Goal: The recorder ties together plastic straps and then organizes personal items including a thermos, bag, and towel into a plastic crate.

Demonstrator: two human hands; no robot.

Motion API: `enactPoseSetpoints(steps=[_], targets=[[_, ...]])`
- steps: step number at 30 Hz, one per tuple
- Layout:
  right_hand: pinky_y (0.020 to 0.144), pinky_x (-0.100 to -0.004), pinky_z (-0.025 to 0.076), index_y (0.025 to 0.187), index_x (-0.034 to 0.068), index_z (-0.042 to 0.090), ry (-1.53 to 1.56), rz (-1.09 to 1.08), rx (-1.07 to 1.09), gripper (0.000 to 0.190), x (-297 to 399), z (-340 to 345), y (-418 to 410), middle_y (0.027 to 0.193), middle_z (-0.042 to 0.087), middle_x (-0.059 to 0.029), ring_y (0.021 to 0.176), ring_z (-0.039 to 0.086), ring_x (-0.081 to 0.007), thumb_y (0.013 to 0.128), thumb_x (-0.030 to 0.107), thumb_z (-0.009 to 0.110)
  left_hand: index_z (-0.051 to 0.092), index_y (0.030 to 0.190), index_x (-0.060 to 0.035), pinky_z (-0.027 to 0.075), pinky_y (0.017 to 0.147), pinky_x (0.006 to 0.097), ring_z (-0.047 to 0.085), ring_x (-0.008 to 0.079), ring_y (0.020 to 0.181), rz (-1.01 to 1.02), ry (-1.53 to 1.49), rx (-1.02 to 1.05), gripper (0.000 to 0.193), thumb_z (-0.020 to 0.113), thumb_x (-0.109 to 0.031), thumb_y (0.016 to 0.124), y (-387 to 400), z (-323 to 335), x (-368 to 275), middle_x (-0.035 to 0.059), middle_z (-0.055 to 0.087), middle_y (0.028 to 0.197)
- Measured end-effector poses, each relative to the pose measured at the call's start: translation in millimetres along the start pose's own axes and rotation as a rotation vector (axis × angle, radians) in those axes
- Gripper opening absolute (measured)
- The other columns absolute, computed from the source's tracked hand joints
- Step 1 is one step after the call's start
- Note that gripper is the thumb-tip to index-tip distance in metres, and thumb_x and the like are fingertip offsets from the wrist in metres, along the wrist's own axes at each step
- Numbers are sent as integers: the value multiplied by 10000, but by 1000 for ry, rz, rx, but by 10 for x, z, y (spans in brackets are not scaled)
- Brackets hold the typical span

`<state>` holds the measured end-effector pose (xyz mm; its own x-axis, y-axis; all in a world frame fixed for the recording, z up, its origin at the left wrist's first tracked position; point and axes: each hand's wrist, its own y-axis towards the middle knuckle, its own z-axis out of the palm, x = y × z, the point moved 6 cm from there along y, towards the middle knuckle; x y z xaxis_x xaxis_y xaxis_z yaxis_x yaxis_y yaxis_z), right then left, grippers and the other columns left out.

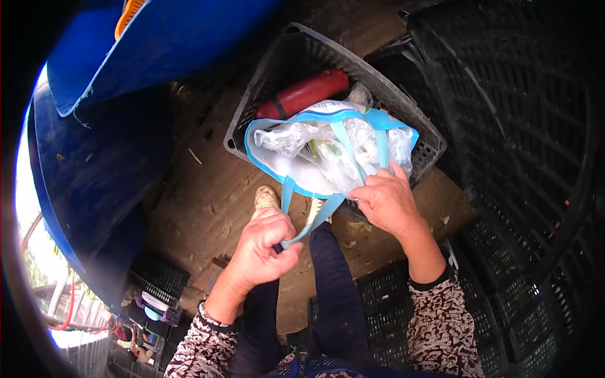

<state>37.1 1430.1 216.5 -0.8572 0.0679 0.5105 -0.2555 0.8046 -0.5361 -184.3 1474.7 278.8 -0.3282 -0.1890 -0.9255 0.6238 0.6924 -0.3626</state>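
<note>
A white tote bag with blue trim point(264, 160) gapes before me, partly inside a black plastic crate point(387, 82). Clear plastic bags point(290, 137) fill its mouth; what they contain is hard to make out. My left hand point(267, 243) grips the near blue strap, which loops down toward me. Fingers of my right hand point(387, 198) close around the far strap point(347, 141) at the bag's right side. Behind the tote, a red cylinder with a dark band point(307, 94) lies in the crate.
Stacked black crates point(510, 94) rise along the right, with more crates point(383, 302) behind my legs. A blue sheet point(142, 56) hangs at upper left. Scraps lie on the brown wooden floor point(208, 175). My shoes point(267, 196) stand close to the tote.
</note>
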Motion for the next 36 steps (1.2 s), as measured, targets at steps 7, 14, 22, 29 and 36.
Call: enactPoseSetpoints(steps=[7, 14, 22, 29, 36], targets=[[877, -483, 435, 1245, 206, 599, 134, 323, -87, 507, -234, -299, -73, 829, 639, -128, 963, 613, -330, 747, 194, 693, 632, 912, -64, 429, 713, 402, 565, 310, 749, -152, 697, 96, 284, 674, 13, 642, 50, 115, 27, 75, 580, 728], [776, -467, 450, 939, -3, 624, 208, 27, -261, 223, 212, -1084, 88, 807, 658, -177, 826, 638, -354, 770, 141, 630, 695, 863, -93, 465, 795, 416, 557, 262, 710, 202, 630, -13, 230, 749, -81, 639, 94, 155, -633, 40, 565, 715], [658, -378, 494, 1209, -14, 550, 1121, -293, -156, 539, 2088, -1253, -673, 901, 576, -127, 726, 594, -297, 757, 188, 762, 651, 1148, -49, 461, 847, 391, 553, 199, 925, -27, 101, -465, 580, 863, -250, 647, -761, -367, -1303, 64, 605, 976], [693, -416, 470, 1264, -40, 485, 971, -479, -173, 693, 2877, -1161, -918, 924, 532, -130, 796, 573, -292, 705, 246, 777, 420, 1391, 33, 375, 1080, 502, 536, 430, 1192, -384, -1032, -483, 748, 504, -37, 650, -1591, -388, -1387, 296, 545, 1256], [920, -433, 447, 1032, -63, 582, 881, -593, -356, 420, 2827, -1077, -1023, 1051, 584, -172, 1037, 574, -301, 709, 153, 741, 580, 920, -62, 464, 874, 410, 386, 153, 571, -305, -1099, -739, 293, 431, -297, 1015, -1983, -768, -1140, -22, 363, 586]])
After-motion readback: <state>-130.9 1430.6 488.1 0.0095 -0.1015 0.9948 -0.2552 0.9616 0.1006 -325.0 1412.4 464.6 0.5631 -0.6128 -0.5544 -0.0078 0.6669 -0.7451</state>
